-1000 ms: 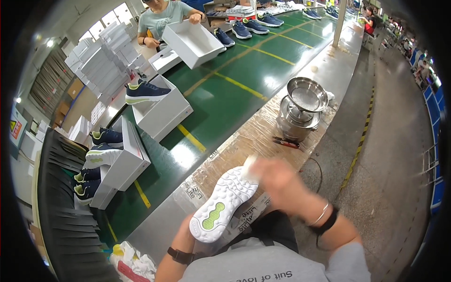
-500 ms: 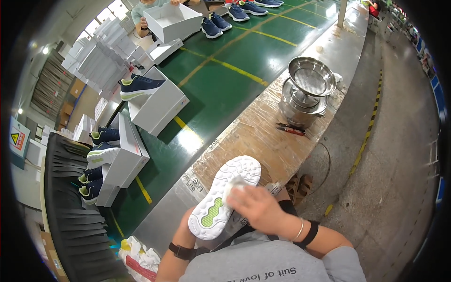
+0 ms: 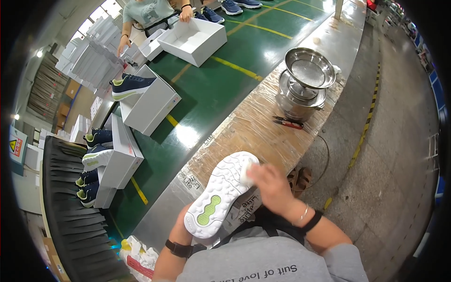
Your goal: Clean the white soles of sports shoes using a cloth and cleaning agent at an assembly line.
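Note:
A shoe [image 3: 221,185] is held sole-up in front of me, its white studded sole showing a green mesh-patterned patch near the heel. My left hand [image 3: 182,223] supports it at the heel end; its fingers are hidden behind the shoe. In my right hand [image 3: 273,187] a small white wad [image 3: 246,173], cloth-like, is pressed against the sole near the toe. The right fingers are closed on the wad and slightly blurred.
A steel dispenser pot with a mesh dish [image 3: 309,70] stands on the taped bench [image 3: 249,124], beside dark-and-red pens or small tools [image 3: 288,123]. White boxes with navy shoes [image 3: 134,87] sit on the green conveyor [image 3: 206,84]. Crumpled white paper [image 3: 138,254] lies lower left. Across the conveyor, a co-worker handles an open box [image 3: 192,40].
My right hand and the white wad have moved from mid-sole toward the toe. The shoe has shifted slightly left. Across the conveyor, the co-worker's open box has come down and nearer.

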Demonstrator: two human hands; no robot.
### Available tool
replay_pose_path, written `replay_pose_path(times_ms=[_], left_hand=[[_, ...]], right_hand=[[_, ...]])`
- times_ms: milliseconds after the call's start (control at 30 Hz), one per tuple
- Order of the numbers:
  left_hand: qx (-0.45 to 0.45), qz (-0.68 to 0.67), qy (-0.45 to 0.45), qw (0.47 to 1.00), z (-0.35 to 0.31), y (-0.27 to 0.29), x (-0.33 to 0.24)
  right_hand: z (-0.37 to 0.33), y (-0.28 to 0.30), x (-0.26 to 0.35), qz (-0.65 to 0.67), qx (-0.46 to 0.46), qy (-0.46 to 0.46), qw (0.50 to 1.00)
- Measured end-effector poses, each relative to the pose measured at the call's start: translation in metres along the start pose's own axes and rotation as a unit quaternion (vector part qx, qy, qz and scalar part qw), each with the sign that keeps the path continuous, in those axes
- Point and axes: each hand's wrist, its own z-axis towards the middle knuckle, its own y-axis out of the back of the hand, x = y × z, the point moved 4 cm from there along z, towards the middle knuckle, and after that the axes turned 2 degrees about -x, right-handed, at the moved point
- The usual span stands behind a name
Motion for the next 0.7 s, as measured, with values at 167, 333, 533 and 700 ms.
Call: replay_pose_path(times_ms=[167, 333, 533, 700], left_hand=[[-0.019, 0.024, -0.017, 0.999, 0.002, -0.004, 0.000], [-0.053, 0.021, -0.050, 0.997, -0.009, -0.004, 0.001], [-0.082, 0.026, -0.070, 0.994, 0.020, -0.021, -0.008], [-0.103, 0.058, -0.089, 0.989, 0.030, 0.002, -0.010]], right_hand=[[0.022, -0.013, -0.011, 0.026, 0.071, -0.019, 0.997], [0.020, -0.013, 0.025, 0.034, 0.089, 0.074, 0.993], [0.066, -0.042, -0.057, -0.011, 0.085, -0.108, 0.990], [0.062, -0.045, 0.049, 0.169, 0.185, 0.088, 0.964]])
